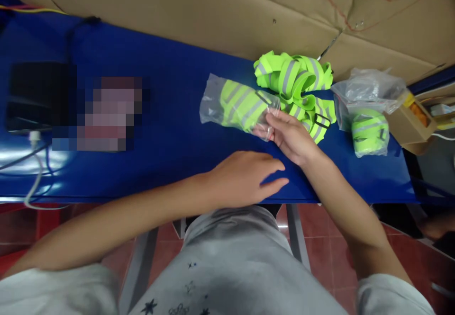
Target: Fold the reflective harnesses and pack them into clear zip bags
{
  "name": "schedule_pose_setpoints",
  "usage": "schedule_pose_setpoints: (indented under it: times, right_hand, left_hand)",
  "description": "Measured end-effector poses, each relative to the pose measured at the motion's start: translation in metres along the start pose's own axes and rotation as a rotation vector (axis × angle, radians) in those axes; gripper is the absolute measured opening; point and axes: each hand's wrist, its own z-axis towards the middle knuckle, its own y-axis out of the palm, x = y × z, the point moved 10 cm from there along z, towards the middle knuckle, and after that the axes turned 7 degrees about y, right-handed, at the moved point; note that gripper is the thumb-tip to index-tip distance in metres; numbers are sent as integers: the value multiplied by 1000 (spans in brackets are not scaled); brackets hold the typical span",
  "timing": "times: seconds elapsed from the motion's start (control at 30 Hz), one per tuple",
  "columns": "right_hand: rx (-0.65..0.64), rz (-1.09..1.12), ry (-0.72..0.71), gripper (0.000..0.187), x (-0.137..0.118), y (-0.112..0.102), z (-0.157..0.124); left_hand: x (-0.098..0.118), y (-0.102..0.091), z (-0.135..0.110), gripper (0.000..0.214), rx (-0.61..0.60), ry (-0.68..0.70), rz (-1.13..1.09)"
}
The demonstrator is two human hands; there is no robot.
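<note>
My right hand (289, 132) grips one end of a clear plastic bag (210, 101). Inside the bag lies a folded yellow-green reflective strap (240, 104) with grey stripes and a dark buckle. My left hand (249, 177) is over the table's front edge, thumb and fingers apart, holding nothing. Just behind the bag and my right hand sits a loose heap of the same reflective straps (293, 76), with a black buckle (322, 121) on its near side.
A bagged reflective strap roll (370, 134) stands at right beside clear plastic bags (369, 87) and an open cardboard box (408, 128). Cardboard (170, 16) lines the back of the blue table (170, 158). A black device (35, 97) with cables and a blurred-out item (110, 116) lie at left.
</note>
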Motion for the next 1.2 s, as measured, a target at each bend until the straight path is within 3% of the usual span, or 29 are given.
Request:
schedule_pose_setpoints:
  times: [0.07, 0.13, 0.2, 0.27, 0.33, 0.4, 0.53, 0.63, 0.7, 0.77, 0.83, 0.93, 1.0, 1.07, 1.2]
  right_hand:
    - [-35, -170, -58, 44, -7, -2, -2]
    - [-103, -409, -187, 37, -19, 10, -8]
    - [-142, -625, -399, 35, -34, 27, -19]
    - [-146, -751, -589, 31, -44, 41, -32]
    - [-130, -769, -664, 24, -46, 43, -38]
    - [-149, -707, -631, 20, -42, 38, -37]
    - [-309, -570, -374, 26, -22, 31, -28]
    - [-478, -486, -155, 29, 1, 39, -27]
    - [-577, -454, -121, 26, 7, 49, -31]
    - [-598, -460, -159, 32, 4, 53, -34]
    - [-514, -478, -262, 31, -10, 47, -33]
    - [-226, -527, -480, 28, -45, 20, -35]
    - [-32, -614, -614, 23, -66, 2, -42]
    - [56, -756, -716, 15, -77, 0, -51]
    - [-31, -919, -844, 12, -74, 18, -65]
  left_hand:
    - [29, -36, -8, 28, 93, 181, 439]
    - [31, -73, -7, 62, 179, 151, 679]
    - [14, -100, 3, 94, 152, 26, 726]
    - [-12, -110, 14, 91, 38, -108, 588]
    - [-29, -109, 22, 78, -27, -176, 417]
    - [-34, -107, 26, 70, -15, -178, 307]
    - [-23, -94, 28, 52, 23, -130, 218]
    - [-5, -69, 30, 36, -93, -87, 143]
    - [2, -54, 32, 31, -191, -76, 108]
    - [3, -53, 33, 30, -189, -75, 98]
    - [-1, -67, 34, 27, -40, -86, 52]
    - [-20, -97, 24, 34, 294, -159, -182]
    - [-36, -102, 15, 41, 418, -215, -435]
    - [-48, -92, 11, 49, 412, -274, -661]
    - [-62, -67, 6, 49, 254, -375, -746]
